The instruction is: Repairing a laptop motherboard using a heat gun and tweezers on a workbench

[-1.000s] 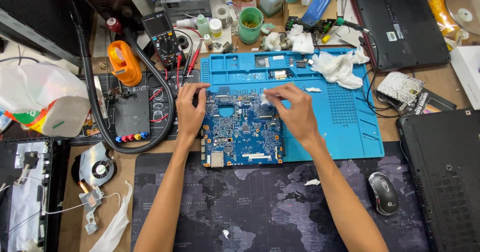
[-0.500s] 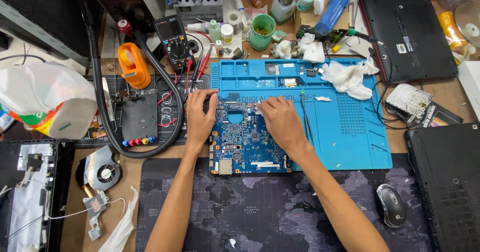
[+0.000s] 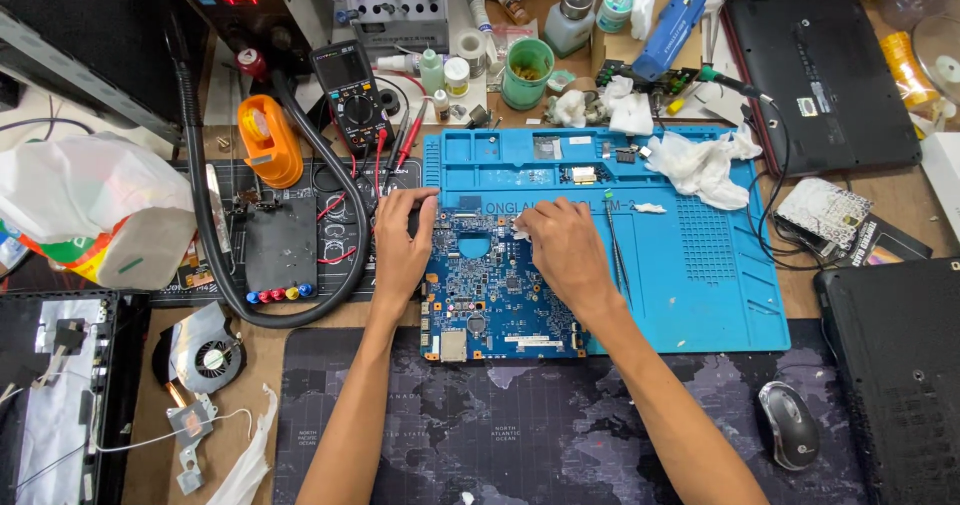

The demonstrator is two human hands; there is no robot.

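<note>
Here, in the head view, a blue rectangular printed circuit board (image 3: 500, 290) lies flat on the left part of a blue silicone work mat (image 3: 700, 275), its long axis running away from the person. The left hand (image 3: 402, 245) grips its left edge. The right hand (image 3: 565, 250) presses what seems a small white wad (image 3: 521, 233) onto its top edge. Thin metal tweezers (image 3: 614, 240) lie just beside.

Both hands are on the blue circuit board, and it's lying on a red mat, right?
Not quite. Both hands, left hand and right hand, are on the blue circuit board, but the mat under it is blue, not red. The head view shows this.
</note>
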